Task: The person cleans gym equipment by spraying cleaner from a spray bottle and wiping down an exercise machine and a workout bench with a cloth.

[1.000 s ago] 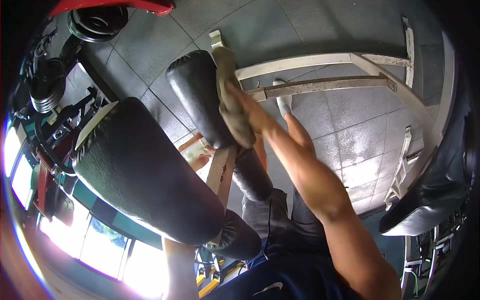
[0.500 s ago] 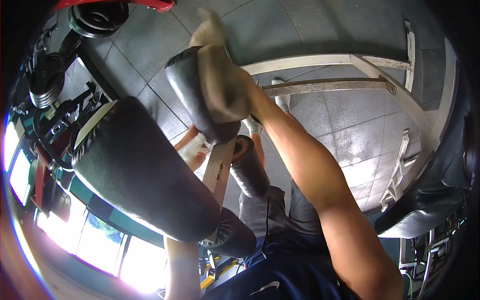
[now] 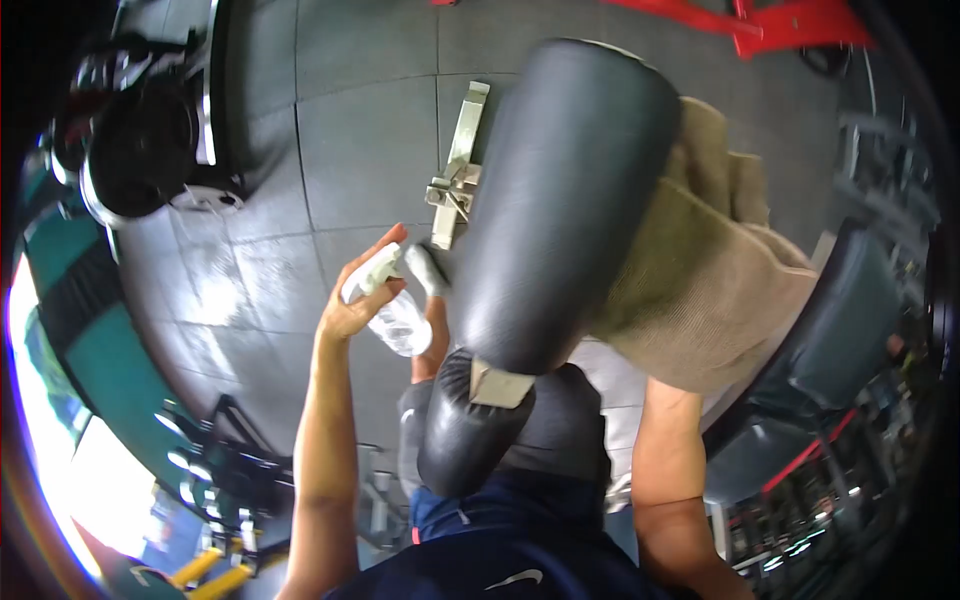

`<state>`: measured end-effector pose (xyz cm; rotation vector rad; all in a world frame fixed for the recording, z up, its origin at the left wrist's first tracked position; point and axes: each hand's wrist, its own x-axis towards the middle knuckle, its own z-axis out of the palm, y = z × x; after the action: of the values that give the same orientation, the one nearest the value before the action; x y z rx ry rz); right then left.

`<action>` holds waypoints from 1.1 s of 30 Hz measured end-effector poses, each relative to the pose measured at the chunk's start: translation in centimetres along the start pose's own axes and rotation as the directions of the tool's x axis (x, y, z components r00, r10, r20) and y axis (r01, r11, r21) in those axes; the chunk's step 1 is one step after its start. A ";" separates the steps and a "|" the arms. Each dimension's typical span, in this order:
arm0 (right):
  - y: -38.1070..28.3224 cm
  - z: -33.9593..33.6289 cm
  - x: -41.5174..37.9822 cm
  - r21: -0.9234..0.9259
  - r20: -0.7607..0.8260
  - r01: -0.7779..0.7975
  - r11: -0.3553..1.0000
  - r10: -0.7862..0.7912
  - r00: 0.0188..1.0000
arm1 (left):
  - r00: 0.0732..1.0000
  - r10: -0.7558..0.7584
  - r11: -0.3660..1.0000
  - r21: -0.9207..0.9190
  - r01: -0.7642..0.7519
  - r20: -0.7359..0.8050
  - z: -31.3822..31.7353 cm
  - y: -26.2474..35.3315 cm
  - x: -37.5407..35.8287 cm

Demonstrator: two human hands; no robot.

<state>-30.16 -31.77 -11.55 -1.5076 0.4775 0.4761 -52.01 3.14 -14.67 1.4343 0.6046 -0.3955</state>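
Observation:
My left hand [image 3: 350, 303] is closed around the neck and trigger of a clear spray bottle [image 3: 403, 325] with a white head, held out left of a padded bench. The long black pad [image 3: 575, 190] of the bench rises in front of my body. Against its right side hangs a brown towel [image 3: 700, 270]. My right forearm [image 3: 668, 440] runs up under this towel, which covers my right hand and hides its fingers. A smaller black roller pad [image 3: 470, 425] sits below the long pad, close to my legs.
A metal frame foot [image 3: 462, 150] lies on the grey tiled floor beyond the pad. Weight plates [image 3: 140, 145] are at the upper left, and red equipment [image 3: 800, 28] is at the upper right. Another dark padded seat [image 3: 850, 320] stands at the right.
The view has turned, and the long pad now stands centrally. The towel has gone from the end of a black pad to the long pad's right side. The spray bottle now shows plainly.

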 end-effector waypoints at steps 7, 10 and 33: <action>-18.2 9.5 -8.2 -0.447 0.133 0.555 0.702 -0.561 0.817 | 0.967 -0.063 0.969 -0.247 0.000 -0.245 -6.4 -6.6 -12.6; -21.2 17.9 -14.6 -0.554 0.398 0.747 0.367 -0.672 0.625 | 0.942 -0.097 0.947 -0.320 -0.012 -0.321 -8.3 -11.6 -17.6; 22.3 21.2 3.4 0.109 0.138 0.658 -0.745 0.667 0.732 | 0.816 -0.319 0.870 -0.491 0.050 -0.482 -8.7 -26.5 -30.3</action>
<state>-40.11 -10.30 -31.58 1.3163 1.1854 -0.8858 -93.04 5.69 -17.74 1.0129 1.2372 0.0331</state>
